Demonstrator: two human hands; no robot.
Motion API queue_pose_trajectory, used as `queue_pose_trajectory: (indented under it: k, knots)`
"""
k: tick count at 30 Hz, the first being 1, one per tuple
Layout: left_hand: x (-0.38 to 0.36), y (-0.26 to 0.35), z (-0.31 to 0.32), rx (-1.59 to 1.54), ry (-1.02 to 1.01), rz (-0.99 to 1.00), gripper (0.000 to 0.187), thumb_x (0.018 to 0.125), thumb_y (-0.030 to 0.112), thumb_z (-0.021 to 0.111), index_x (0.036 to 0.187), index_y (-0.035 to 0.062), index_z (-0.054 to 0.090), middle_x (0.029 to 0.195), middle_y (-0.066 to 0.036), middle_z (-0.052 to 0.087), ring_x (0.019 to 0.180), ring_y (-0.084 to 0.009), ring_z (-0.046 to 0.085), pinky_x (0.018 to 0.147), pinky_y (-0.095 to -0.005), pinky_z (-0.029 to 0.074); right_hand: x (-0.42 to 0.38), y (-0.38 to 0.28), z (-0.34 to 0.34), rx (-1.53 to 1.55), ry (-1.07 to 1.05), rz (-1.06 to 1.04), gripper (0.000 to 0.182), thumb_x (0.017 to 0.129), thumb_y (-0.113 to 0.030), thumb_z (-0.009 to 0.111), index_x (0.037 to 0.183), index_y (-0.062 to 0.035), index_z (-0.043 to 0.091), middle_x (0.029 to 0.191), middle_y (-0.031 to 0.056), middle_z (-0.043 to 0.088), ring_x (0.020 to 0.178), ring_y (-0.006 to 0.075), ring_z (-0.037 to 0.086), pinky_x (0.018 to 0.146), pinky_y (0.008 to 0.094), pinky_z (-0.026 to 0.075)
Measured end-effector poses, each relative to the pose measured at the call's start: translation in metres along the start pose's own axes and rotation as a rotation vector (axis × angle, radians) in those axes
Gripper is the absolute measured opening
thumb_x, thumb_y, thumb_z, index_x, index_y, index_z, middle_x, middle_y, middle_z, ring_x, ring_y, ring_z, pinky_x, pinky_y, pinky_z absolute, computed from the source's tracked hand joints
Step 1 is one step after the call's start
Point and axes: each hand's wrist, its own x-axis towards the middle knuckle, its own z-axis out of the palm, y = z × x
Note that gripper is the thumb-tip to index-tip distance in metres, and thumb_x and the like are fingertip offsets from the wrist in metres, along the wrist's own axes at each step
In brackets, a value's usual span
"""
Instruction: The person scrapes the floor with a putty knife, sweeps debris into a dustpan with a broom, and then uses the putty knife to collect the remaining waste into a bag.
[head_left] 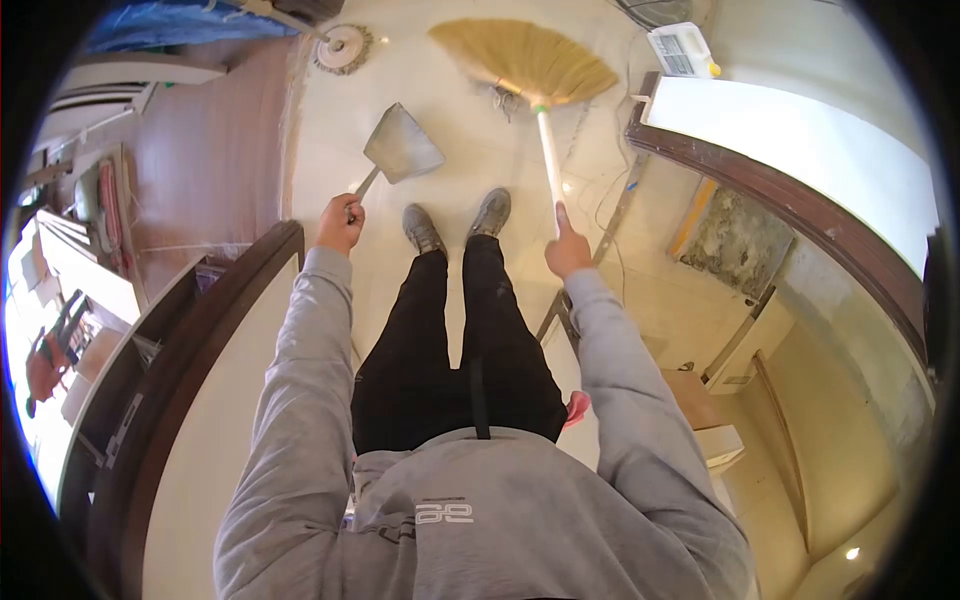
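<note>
Apparently mid-sweep, the right hand (569, 252) clasps the broom (530, 65), the left hand (342, 224) the dustpan (404, 146); joining them calls for closing the gap.

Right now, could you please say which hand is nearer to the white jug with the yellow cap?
The right hand, on the broom handle, is nearer, short of the white jug and to its left; the left hand, holding the dustpan, is farther left.
</note>
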Motion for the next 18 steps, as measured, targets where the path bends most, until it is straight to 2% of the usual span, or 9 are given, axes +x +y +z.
queue_pose_trajectory:
  k: [1, 3, 5, 8, 11, 13, 14, 17, 18]
  knots:
    - [-0.005, -0.010, 0.021, 0.008, -0.010, -0.001, 0.015, 0.076, -0.005, 0.060, 0.086, -0.0053, 0.049, 0.079, -0.011, 0.046, 0.056, -0.0146, 0.048, 0.043, -0.0197, 0.042, -0.018, 0.009, -0.015, 0.023, -0.060, 0.026, 0.074, 0.074, -0.007, 0.048, 0.144, -0.0201, 0.027, 0.104, 0.0296, 0.060, 0.096, 0.0413, 0.059, 0.086, 0.0447, 0.047]
    - [-0.016, -0.028, 0.063, 0.064, 0.004, 0.043, 0.014, 0.076, -0.005, 0.059, 0.086, -0.0037, 0.049, 0.082, -0.011, 0.046, 0.059, -0.0151, 0.048, 0.045, -0.0196, 0.043, -0.035, 0.056, -0.026, 0.256, 0.078, -0.163, 0.070, 0.075, -0.007, 0.050, 0.142, -0.0197, 0.033, 0.123, 0.0260, 0.053, 0.111, 0.0382, 0.054, 0.095, 0.0406, 0.043]
    - [-0.006, -0.045, 0.089, 0.092, -0.015, 0.073, 0.014, 0.076, -0.004, 0.060, 0.086, -0.0018, 0.049, 0.082, -0.011, 0.047, 0.062, -0.0157, 0.049, 0.046, -0.0201, 0.045, -0.069, 0.077, -0.053, 0.346, 0.108, -0.178, 0.064, 0.078, -0.007, 0.052, 0.140, -0.0146, 0.037, 0.135, 0.0206, 0.044, 0.123, 0.0337, 0.046, 0.102, 0.0363, 0.038]
    - [-0.024, -0.070, 0.137, 0.103, 0.003, 0.119, 0.013, 0.076, -0.004, 0.058, 0.085, -0.0015, 0.049, 0.082, -0.011, 0.047, 0.062, -0.0163, 0.048, 0.047, -0.0208, 0.045, -0.124, 0.094, -0.079, 0.382, 0.150, -0.202, 0.062, 0.080, -0.008, 0.053, 0.139, -0.0085, 0.037, 0.135, 0.0228, 0.045, 0.125, 0.0320, 0.044, 0.103, 0.0345, 0.036]
    - [-0.025, -0.094, 0.169, 0.149, 0.017, 0.136, 0.013, 0.075, -0.003, 0.060, 0.081, -0.0001, 0.050, 0.082, -0.010, 0.046, 0.063, -0.0162, 0.048, 0.048, -0.0206, 0.046, -0.153, 0.094, -0.085, 0.476, 0.130, -0.068, 0.062, 0.081, -0.008, 0.051, 0.141, -0.0054, 0.033, 0.135, 0.0244, 0.044, 0.126, 0.0307, 0.043, 0.102, 0.0344, 0.035]
    - [-0.013, -0.112, 0.181, 0.166, 0.013, 0.181, 0.011, 0.075, -0.004, 0.056, 0.084, -0.0011, 0.048, 0.078, -0.014, 0.050, 0.060, -0.0184, 0.050, 0.047, -0.0277, 0.045, -0.151, 0.085, -0.074, 0.248, 0.425, -0.274, 0.065, 0.083, -0.009, 0.049, 0.144, -0.0075, 0.026, 0.124, 0.0284, 0.051, 0.114, 0.0360, 0.053, 0.092, 0.0379, 0.043]
    - [-0.007, -0.120, 0.186, 0.170, 0.012, 0.183, 0.011, 0.075, -0.004, 0.056, 0.084, -0.0011, 0.048, 0.078, -0.014, 0.050, 0.060, -0.0184, 0.050, 0.047, -0.0277, 0.045, -0.151, 0.071, -0.078, 0.330, 0.272, -0.112, 0.067, 0.083, -0.011, 0.047, 0.144, -0.0054, 0.019, 0.106, 0.0311, 0.059, 0.094, 0.0427, 0.060, 0.079, 0.0433, 0.048]
    - [0.025, -0.145, 0.187, 0.238, -0.075, 0.251, 0.006, 0.075, 0.001, 0.060, 0.076, 0.0007, 0.054, 0.072, -0.014, 0.059, 0.059, -0.0197, 0.057, 0.048, -0.0309, 0.045, -0.102, 0.040, -0.070, 0.355, 0.222, -0.051, 0.071, 0.082, -0.014, 0.047, 0.143, -0.0007, 0.015, 0.088, 0.0335, 0.060, 0.080, 0.0466, 0.061, 0.071, 0.0484, 0.048]
    - [0.043, -0.152, 0.182, 0.944, -0.087, 0.735, 0.007, 0.075, 0.004, 0.063, 0.071, 0.0022, 0.057, 0.071, -0.012, 0.063, 0.060, -0.0191, 0.059, 0.049, -0.0310, 0.045, -0.082, 0.033, -0.065, 0.379, 0.211, -0.045, 0.072, 0.081, -0.014, 0.047, 0.143, 0.0008, 0.014, 0.087, 0.0339, 0.060, 0.080, 0.0462, 0.061, 0.071, 0.0490, 0.048]
